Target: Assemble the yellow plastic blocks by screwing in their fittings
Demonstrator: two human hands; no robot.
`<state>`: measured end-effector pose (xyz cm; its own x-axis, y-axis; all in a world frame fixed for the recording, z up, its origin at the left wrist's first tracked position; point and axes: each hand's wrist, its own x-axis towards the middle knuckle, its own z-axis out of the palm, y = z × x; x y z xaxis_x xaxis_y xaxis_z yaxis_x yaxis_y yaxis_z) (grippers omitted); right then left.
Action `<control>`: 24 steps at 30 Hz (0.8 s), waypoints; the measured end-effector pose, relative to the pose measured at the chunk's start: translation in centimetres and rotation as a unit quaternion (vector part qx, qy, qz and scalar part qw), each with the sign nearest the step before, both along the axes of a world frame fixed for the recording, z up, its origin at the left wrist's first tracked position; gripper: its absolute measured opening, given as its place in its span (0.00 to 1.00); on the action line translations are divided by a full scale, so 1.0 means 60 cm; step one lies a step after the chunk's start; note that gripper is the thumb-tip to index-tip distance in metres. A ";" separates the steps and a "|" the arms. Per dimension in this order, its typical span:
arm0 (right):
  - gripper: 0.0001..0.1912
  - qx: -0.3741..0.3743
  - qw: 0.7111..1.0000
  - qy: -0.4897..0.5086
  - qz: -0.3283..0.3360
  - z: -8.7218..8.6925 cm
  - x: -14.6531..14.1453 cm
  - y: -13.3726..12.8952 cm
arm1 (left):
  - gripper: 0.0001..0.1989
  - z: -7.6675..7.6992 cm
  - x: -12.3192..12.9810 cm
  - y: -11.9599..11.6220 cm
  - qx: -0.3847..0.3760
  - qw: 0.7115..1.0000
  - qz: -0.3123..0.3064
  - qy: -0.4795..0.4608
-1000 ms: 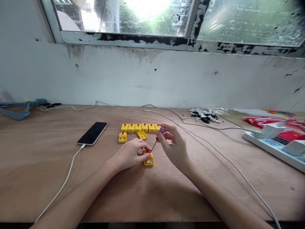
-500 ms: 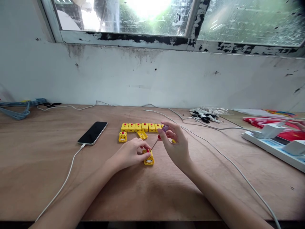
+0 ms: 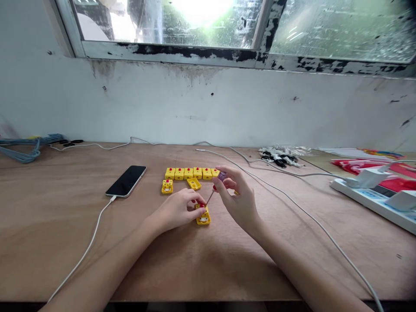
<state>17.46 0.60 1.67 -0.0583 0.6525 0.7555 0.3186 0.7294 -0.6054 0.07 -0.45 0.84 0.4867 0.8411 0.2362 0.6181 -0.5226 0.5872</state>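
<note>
My left hand (image 3: pixel 182 207) pinches a small yellow case with a red button (image 3: pixel 203 217) against the table, its lower part showing a white piece inside. In my right hand (image 3: pixel 238 199) is a screwdriver (image 3: pixel 221 176) with a purple and red handle, held at a slant. Its thin shaft points down to the upper right edge of that case; the exact contact of the tip is too small to tell. Another yellow case (image 3: pixel 167 186) stands left of my hands, and a yellow cover (image 3: pixel 194 183) lies behind them. Part of a yellow piece shows behind my right hand.
Several yellow cases with red buttons (image 3: pixel 188 173) form a row behind my hands. A phone (image 3: pixel 126 181) on a white cable lies left. Rightward are a power strip (image 3: pixel 373 201), loose cables, black and white parts (image 3: pixel 282 156) and red packets (image 3: pixel 354 167).
My right hand has shifted slightly left, and the screwdriver handle with it. My left hand and the yellow case stay in place. Another person's hand at the far right edge has gone from view.
</note>
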 end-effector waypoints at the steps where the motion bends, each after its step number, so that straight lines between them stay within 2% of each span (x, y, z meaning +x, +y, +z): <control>1: 0.11 -0.005 1.000 -0.006 0.009 0.003 0.001 0.000 | 0.08 -0.001 0.000 0.000 -0.004 1.000 0.003 0.000; 6: 0.12 -0.036 0.996 0.015 0.081 0.014 0.003 0.004 | 0.09 -0.003 -0.001 0.001 -0.015 1.000 0.007 -0.003; 8: 0.11 -0.047 0.996 0.039 0.059 0.015 0.003 0.005 | 0.10 -0.003 -0.002 0.001 -0.017 1.000 0.006 -0.005; 11: 0.11 -0.045 0.997 0.054 -0.011 0.012 0.002 0.003 | 0.11 -0.003 -0.003 0.001 -0.021 1.000 0.003 -0.006; 13: 0.12 -0.042 0.998 0.049 -0.025 0.012 0.001 0.002 | 0.12 -0.003 -0.002 0.001 -0.024 1.000 -0.001 -0.007; 18: 0.08 -0.047 0.994 0.058 0.083 0.015 -0.002 0.005 | 0.12 -0.004 -0.001 0.002 -0.033 0.999 -0.001 -0.012; 19: 0.07 -0.050 0.993 0.070 0.080 0.015 -0.003 0.006 | 0.12 -0.004 -0.001 0.002 -0.033 0.999 0.000 -0.011; 23: 0.09 -0.021 0.997 0.076 -0.025 0.015 -0.007 0.005 | 0.11 -0.004 -0.001 0.001 -0.025 1.000 -0.002 -0.008; 24: 0.08 -0.014 0.997 0.063 -0.033 0.016 -0.007 0.003 | 0.11 -0.004 -0.001 0.001 -0.025 1.000 -0.002 -0.007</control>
<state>17.05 0.80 2.61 0.0802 0.6731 0.7352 0.2849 0.6913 -0.6640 -0.02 -0.41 0.60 0.4865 0.8501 0.2013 0.6079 -0.4949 0.6209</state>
